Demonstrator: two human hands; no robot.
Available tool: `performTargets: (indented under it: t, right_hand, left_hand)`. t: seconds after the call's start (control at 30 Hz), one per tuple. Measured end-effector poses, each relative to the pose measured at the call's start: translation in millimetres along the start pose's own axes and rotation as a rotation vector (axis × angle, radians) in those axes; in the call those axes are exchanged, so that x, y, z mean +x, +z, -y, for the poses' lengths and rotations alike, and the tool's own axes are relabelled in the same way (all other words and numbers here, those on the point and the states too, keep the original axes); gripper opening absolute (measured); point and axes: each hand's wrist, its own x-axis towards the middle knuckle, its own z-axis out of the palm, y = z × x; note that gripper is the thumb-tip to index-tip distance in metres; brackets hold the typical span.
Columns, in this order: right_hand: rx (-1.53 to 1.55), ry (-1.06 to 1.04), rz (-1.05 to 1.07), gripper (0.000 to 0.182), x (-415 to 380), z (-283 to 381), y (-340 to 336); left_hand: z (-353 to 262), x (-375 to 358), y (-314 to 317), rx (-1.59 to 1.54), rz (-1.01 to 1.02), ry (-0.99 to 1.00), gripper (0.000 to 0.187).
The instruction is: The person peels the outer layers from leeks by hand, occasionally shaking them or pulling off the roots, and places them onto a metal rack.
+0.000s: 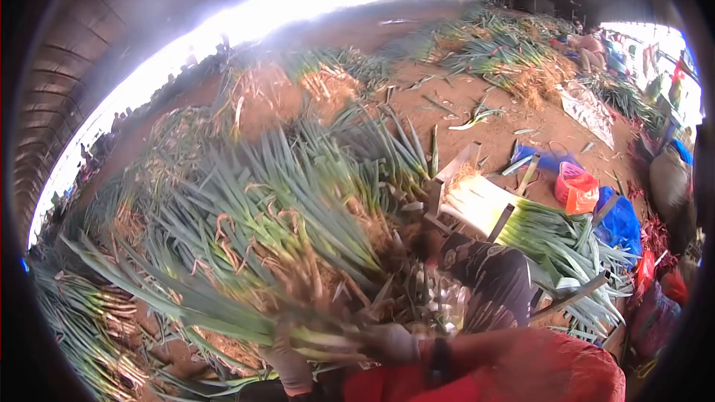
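Observation:
A long green onion (231, 320) with broad leaves lies across the front, its leaf tips pointing to the upper left. My left hand (287, 363), in a pale glove, is closed around it where the leaves join the pale stalk. My right hand (395, 344), gloved and blurred by motion, is closed at the stalk's lower end, with a dark band on the wrist. Just beyond my hands lies a big heap of green onions (290, 193) with brown, dry outer leaves. My patterned trouser leg (488, 279) shows right of them.
Right of my leg, a wooden rack (500, 223) with upright posts holds cleaned green onions (521, 227). Beyond it are a red plastic basket (577, 187) and a blue bag (618, 225). More green onions (514, 52) cover the dirt floor. A person (590, 50) sits far back right.

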Motion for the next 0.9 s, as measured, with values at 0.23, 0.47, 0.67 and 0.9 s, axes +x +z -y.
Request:
performTargets:
  t: [0.23,0.47,0.67,0.9]
  right_hand:
    - [0.049,-0.096,-0.051,0.048,41,-9,-2]
    - [0.438,0.195,0.073,0.037,63,-14,11]
    - [0.321,0.163,0.088,0.032,66,-13,9]
    - [0.227,0.069,-0.069,0.045,55,-15,18]
  left_hand:
    - [22,-10,14,0.166,0.058,0.117,0.018]
    - [61,5,-22,0.365,0.192,0.280,0.028]
    - [39,0,-9,0.048,0.173,0.044,0.025]
    - [38,3,-14,0.409,0.112,0.353,0.027]
